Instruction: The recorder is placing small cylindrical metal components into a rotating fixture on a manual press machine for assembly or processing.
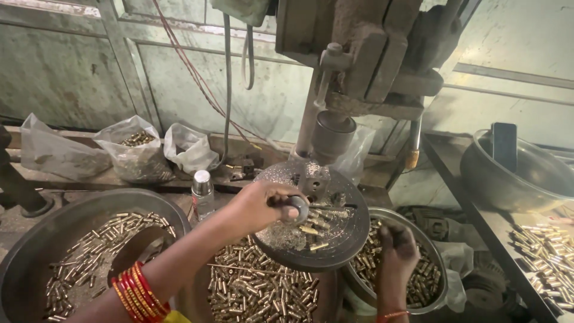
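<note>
Dim workshop light, soft shadows, slight blur, curved edges

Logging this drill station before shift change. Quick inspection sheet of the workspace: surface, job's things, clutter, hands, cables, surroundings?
Surface: round drill table, strewn with metal shavings and a few loose brass pieces.
Job's things: small brass tubes fill the left bowl, middle bowl and right bowl; more lie on the side shelf.
Clutter: plastic bags of parts, a small bottle, a large steel basin with a dark flat object in it.
Hands: left hand grips a round-ended tool over the table; right hand is in the right bowl, grip unclear.
Cables: red wires and a grey cable hang down the wall.
Surroundings: drill press, grimy wall panels.
</note>
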